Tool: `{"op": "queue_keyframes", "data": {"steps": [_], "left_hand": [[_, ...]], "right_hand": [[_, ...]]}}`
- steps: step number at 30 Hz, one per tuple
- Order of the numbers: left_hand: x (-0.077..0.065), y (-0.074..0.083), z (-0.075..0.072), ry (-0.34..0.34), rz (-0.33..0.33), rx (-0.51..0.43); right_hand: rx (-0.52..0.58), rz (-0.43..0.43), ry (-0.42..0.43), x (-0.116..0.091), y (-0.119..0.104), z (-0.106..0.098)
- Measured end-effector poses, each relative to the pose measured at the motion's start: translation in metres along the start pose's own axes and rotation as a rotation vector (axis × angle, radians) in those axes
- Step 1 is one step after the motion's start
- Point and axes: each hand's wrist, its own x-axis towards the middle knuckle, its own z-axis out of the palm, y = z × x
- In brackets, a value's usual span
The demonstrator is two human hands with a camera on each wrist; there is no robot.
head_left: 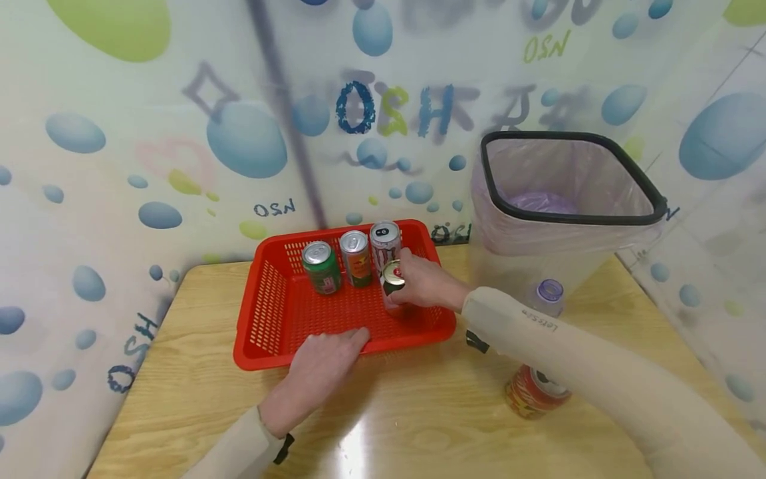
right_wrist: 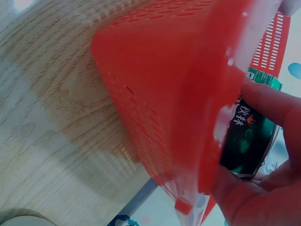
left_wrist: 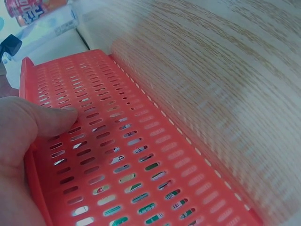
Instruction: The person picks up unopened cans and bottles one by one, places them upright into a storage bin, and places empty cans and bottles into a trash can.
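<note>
A red plastic basket (head_left: 395, 343) with slotted walls sits on the wooden table. My left hand (head_left: 323, 359) grips its front rim; in the left wrist view the thumb (left_wrist: 59, 121) presses the outer wall. Inside the basket's right part, my right hand (head_left: 427, 281) holds a dark green drink can (right_wrist: 249, 139) with white lettering and a gold-coloured top, between thumb and fingers. Along the basket's back stand a green can (head_left: 322, 267), an orange-and-dark can (head_left: 356, 258) and a white-and-pink can (head_left: 384, 241). The held can's lower end is partly hidden by the hand.
A tall bin (head_left: 574, 218) with a black rim and a thin plastic liner stands at the back right. Under the right forearm are a clear bottle (head_left: 549, 291) with a purple neck and a red-and-gold can (head_left: 529, 397). A patterned curtain (head_left: 371, 159) hangs behind the table.
</note>
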Motion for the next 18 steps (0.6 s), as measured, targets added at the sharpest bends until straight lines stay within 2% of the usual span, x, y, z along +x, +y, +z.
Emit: {"op": "queue_keyframes", "data": {"steps": [18], "left_hand": [[0.0005,-0.0008,-0.0017,-0.014,0.002,-0.023]], "right_hand": [[-0.014,0.026,-0.014,0.0038,0.0023,0.0028]]}}
